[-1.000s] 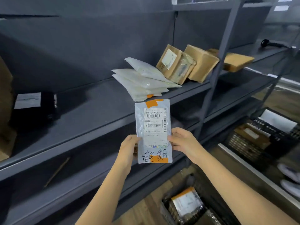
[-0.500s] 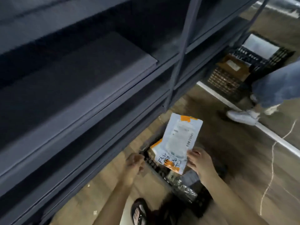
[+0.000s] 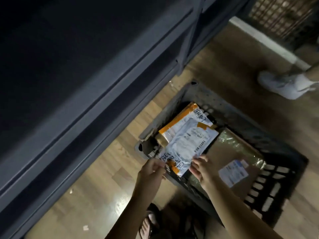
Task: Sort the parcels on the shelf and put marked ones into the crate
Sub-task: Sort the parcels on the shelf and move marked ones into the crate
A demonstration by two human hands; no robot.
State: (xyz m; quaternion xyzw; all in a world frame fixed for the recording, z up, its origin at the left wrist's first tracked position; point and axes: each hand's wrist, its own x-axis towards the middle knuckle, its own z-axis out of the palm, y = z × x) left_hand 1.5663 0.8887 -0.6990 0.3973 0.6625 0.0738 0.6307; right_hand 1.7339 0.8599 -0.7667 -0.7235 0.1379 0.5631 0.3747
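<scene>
A grey mailer parcel (image 3: 188, 145) with orange tape, a white label and black handwriting is held low over the black crate (image 3: 229, 116) on the floor. My left hand (image 3: 151, 171) pinches its near left corner. My right hand (image 3: 201, 167) grips its near right edge. Under it in the crate lies another marked parcel (image 3: 179, 121) with orange tape. A large brown box (image 3: 231, 159) with a white label fills the crate's right side.
The dark grey shelf unit (image 3: 86, 94) runs along the left, its lower edge close to the crate. Another person's white shoe (image 3: 283, 83) stands on the wooden floor at right. A second mesh crate (image 3: 283, 16) sits at top right. My sandalled foot (image 3: 150, 223) is at the bottom.
My view swung from the shelf down to the floor. Both hands carried the marked parcel down, and it is now just over the crate; my left hand has taken its corner again.
</scene>
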